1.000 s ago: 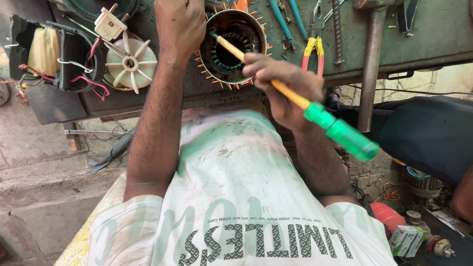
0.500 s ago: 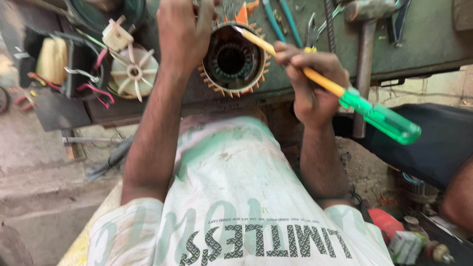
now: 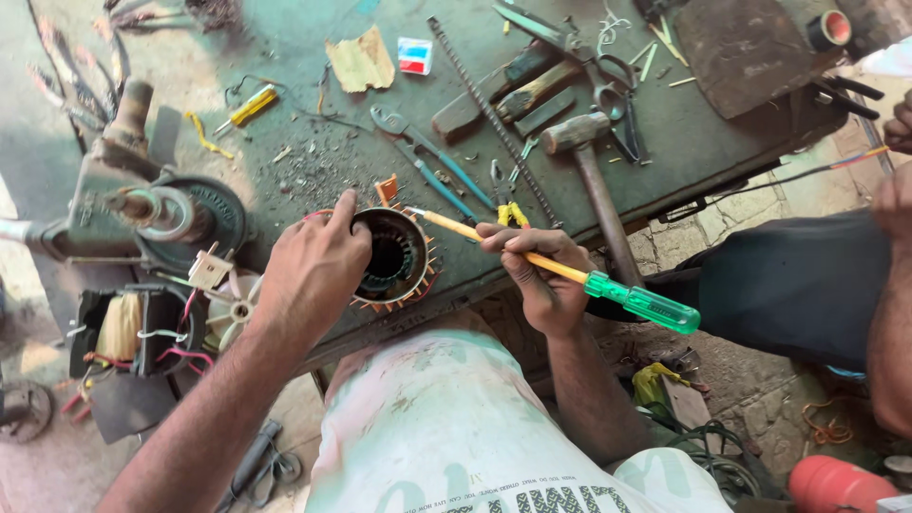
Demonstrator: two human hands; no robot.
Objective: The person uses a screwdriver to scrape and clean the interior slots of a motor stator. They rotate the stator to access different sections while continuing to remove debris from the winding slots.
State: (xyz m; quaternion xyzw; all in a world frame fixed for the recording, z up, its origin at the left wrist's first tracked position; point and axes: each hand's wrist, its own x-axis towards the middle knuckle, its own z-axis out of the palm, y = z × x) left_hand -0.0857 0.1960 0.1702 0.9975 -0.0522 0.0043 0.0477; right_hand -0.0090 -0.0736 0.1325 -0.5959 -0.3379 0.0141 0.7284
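Note:
My left hand [image 3: 309, 271] grips the rim of a round motor stator [image 3: 394, 261] with orange insulation tabs, holding it at the near edge of the green workbench [image 3: 313, 133]. My right hand [image 3: 537, 275] holds a screwdriver [image 3: 570, 277] with a yellow shaft and green handle. Its tip rests on the stator's upper right rim. The left hand hides the stator's left side.
On the bench lie a hammer [image 3: 594, 180], blue-handled pliers [image 3: 427, 157], scissors [image 3: 608, 81], a threaded rod [image 3: 494, 119] and a small yellow screwdriver [image 3: 249, 106]. A fan motor with wires [image 3: 157, 318] sits at left. Another person in dark trousers [image 3: 807, 285] sits at right.
The view has tilted up, showing more of the bench top. Both hands stay on the stator and screwdriver, with the tip still at the stator's rim.

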